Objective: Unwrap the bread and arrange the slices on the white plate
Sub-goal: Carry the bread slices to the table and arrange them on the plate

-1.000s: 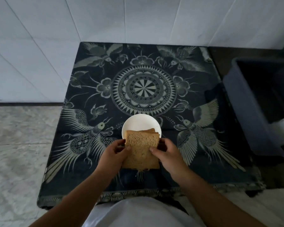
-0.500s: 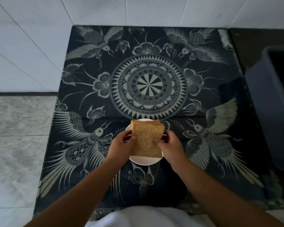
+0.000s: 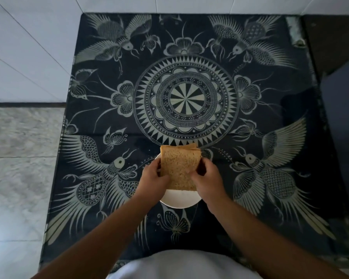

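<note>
Head camera looks steeply down onto the patterned cloth (image 3: 185, 101).

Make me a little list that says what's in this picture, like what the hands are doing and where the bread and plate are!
bread: stack of brown slices, no wrapper visible, held over the plate
left hand: grips the stack's left edge
right hand: grips the stack's right edge
plate: white, under the bread, mostly hidden
contact: cannot tell if the bread touches the plate
table cover: dark cloth with pale birds and a round centre pattern
right side: grey bin, blurred
</note>
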`<state>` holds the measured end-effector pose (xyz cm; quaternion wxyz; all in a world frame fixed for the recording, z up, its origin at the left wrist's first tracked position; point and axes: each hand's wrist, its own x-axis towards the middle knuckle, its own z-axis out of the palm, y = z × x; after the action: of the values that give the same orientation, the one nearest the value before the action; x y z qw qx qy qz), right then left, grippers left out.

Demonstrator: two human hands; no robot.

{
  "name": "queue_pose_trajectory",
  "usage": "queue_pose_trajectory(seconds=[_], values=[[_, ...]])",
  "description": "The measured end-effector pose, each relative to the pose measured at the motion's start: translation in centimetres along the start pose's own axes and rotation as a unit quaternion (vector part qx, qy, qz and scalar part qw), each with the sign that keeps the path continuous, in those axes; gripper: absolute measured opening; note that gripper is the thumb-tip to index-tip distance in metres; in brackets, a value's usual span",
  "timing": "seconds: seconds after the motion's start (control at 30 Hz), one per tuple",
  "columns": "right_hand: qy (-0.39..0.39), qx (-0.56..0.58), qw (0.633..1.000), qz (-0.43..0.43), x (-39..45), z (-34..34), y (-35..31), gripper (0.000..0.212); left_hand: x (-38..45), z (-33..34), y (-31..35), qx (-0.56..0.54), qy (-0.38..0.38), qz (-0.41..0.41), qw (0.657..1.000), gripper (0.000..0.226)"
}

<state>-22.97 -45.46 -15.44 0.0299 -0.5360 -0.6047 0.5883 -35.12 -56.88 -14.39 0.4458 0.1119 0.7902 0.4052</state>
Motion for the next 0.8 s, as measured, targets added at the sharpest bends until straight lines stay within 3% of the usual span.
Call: queue_pose_trajectory(seconds=[0.2,0.37,0.8], values=[[-0.030,-0.001,0.999,0.028,-0.1,0.0,-0.5,0.057,0.2,1.1,-0.2,0.042,0.009,-0.025,0.999,0.067],[-0.001,-0.012,1.000,0.024,-0.7,0.1,-0.3,0.066,-0.1,1.4,-0.3,0.033,0.046,-0.030,0.998,0.068],[-0.001,-0.020,1.000,0.016,-0.8,0.3,-0.6,0.069,-0.6,1.5,-0.4,0.025,0.044,-0.026,0.998,0.069]])
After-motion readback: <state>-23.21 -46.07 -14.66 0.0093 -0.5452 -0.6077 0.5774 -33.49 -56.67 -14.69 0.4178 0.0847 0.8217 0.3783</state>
